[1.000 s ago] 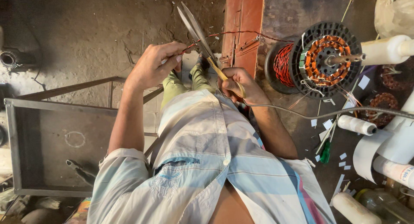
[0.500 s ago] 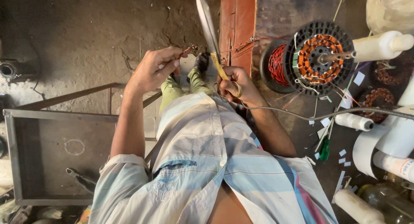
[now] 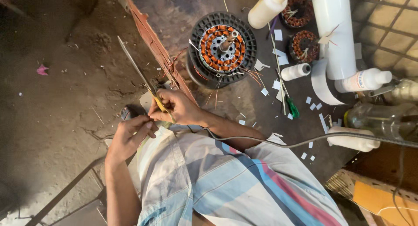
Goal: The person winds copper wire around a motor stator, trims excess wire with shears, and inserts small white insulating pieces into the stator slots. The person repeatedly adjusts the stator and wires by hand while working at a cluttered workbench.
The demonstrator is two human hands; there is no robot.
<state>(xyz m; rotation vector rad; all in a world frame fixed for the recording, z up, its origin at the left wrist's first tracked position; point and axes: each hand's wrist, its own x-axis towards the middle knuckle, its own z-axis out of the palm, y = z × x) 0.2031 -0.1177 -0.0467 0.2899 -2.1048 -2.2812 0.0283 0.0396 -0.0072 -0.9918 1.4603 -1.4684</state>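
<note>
My right hand (image 3: 176, 106) grips the yellow handles of a long pair of scissors (image 3: 136, 72). Its blades point up and to the left over the dirt floor. My left hand (image 3: 129, 136) sits just below and left of it. Its fingertips are pinched on what looks like a thin wire right by the scissor handles, and the two hands touch there. A round motor stator (image 3: 223, 45) with orange copper windings stands on the floor just beyond my right hand. Loose wire ends trail from it toward my hands.
A reddish wooden plank (image 3: 150, 36) runs diagonally between the scissors and the stator. At the right lie white bottles (image 3: 296, 71), a wide white tube (image 3: 333, 30), smaller wound coils (image 3: 305, 45), a green-handled screwdriver (image 3: 292, 107) and paper scraps. A grey cable (image 3: 313, 141) crosses above my striped shirt.
My left hand has drawn in from the left to meet my right hand. The scissors have tilted from near upright to pointing up-left, and the view has swung so the stator sits more centrally.
</note>
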